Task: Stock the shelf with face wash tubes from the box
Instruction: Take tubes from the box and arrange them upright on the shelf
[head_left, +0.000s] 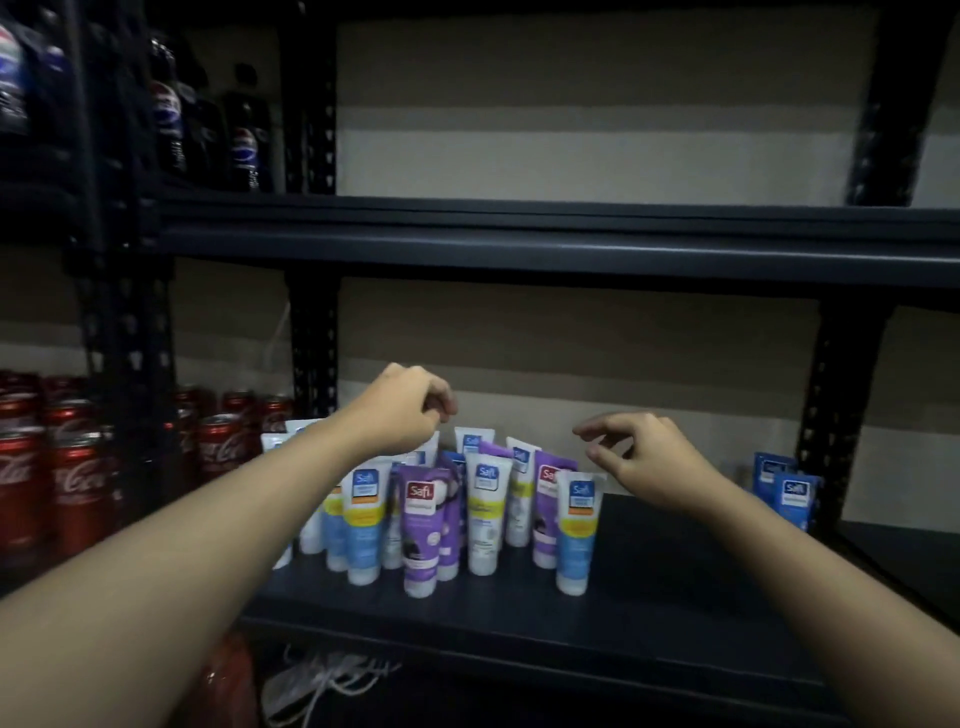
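Note:
Several face wash tubes stand cap-down in a cluster on the dark shelf board (675, 582), some white and blue, some purple (423, 530). My left hand (402, 410) hovers over the back left of the cluster, its fingertips curled down near the top of a tube; whether it pinches that tube is unclear. My right hand (641, 457) floats above the rightmost white and blue tube (576, 530), fingers loosely spread and holding nothing. No box is in view.
Red cola cans (78, 488) fill the neighbouring shelf at left. Dark soda bottles (244, 140) stand on the upper left shelf. Two blue sachet packs (792, 493) lean by the right upright (831, 415). The shelf above (519, 244) overhangs my hands.

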